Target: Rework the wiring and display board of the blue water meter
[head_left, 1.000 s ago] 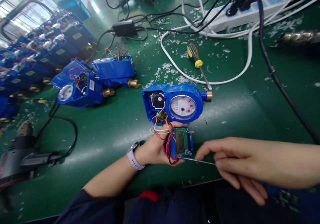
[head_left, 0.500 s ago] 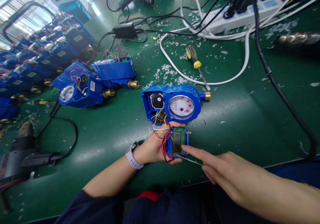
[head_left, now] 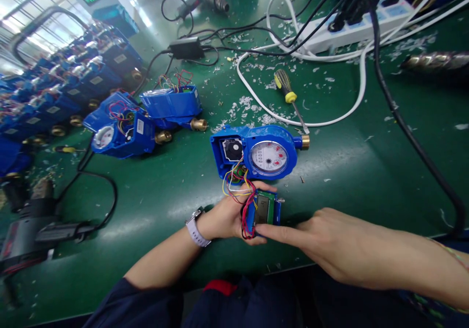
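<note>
My left hand, with a watch on its wrist, is closed around a small display module in a blue housing with a green circuit board. Red, black, yellow and white wires link the module to the blue water meter, which lies just beyond, its side compartment uncovered. The index finger of my right hand points straight out and touches the lower edge of the module. The other right fingers are curled underneath, and whatever they hold, if anything, is hidden.
A yellow-black screwdriver lies behind the meter. More wired blue meters stand left, near a heat gun. A white power strip with cables is at the back right. Plastic scraps litter the green table.
My right hand has shifted left and turned; its index fingertip has moved from the display's side to the module's lower edge. The thin metal rod seen beneath it earlier no longer shows.
</note>
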Demonstrator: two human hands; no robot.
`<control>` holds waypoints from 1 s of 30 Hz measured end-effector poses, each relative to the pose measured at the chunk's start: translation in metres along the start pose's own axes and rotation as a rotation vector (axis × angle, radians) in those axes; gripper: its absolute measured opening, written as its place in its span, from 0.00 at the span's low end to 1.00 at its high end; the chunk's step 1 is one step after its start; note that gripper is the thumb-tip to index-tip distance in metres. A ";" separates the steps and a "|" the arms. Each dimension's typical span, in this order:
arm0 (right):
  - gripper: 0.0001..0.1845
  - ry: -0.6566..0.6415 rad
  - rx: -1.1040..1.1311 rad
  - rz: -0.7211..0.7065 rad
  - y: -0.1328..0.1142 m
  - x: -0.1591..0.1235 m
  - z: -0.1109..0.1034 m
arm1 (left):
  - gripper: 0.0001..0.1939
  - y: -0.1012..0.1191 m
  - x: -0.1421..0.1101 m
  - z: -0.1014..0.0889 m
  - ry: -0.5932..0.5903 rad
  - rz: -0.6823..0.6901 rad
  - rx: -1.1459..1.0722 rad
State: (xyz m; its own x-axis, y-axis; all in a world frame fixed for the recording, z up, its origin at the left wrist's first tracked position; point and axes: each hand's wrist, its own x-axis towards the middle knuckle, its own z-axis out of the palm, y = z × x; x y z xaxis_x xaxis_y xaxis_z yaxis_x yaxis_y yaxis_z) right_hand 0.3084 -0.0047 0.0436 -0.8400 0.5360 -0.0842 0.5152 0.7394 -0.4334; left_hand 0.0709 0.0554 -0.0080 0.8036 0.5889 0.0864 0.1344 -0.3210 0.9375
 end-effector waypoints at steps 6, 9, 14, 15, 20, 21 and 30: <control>0.39 0.198 0.244 0.136 -0.012 -0.003 0.032 | 0.48 -0.009 0.000 0.004 0.067 0.094 -0.174; 0.35 0.299 0.361 0.165 -0.021 -0.002 0.044 | 0.47 -0.008 -0.001 0.003 0.064 0.085 -0.177; 0.28 0.415 0.508 0.232 -0.034 0.002 0.053 | 0.43 -0.002 0.000 0.002 0.078 0.032 -0.141; 0.27 0.447 0.542 0.242 -0.036 0.004 0.055 | 0.43 -0.001 0.000 0.003 0.088 0.028 -0.135; 0.20 0.475 1.019 0.326 -0.043 0.009 0.058 | 0.43 0.004 0.002 0.006 0.052 0.020 -0.132; 0.21 0.488 1.195 0.379 -0.043 0.007 0.056 | 0.43 0.005 0.002 0.005 0.036 0.014 -0.156; 0.28 0.405 1.891 0.511 -0.046 -0.043 0.060 | 0.53 0.006 -0.005 -0.001 -0.153 -0.202 -0.629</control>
State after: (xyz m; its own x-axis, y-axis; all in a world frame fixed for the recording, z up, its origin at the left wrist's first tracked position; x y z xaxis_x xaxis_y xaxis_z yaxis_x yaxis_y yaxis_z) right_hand 0.3106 -0.0859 0.0131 -0.4809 0.7633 -0.4314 -0.3762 -0.6241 -0.6849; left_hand 0.0667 0.0514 -0.0023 0.8771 0.4659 -0.1167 -0.0349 0.3042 0.9520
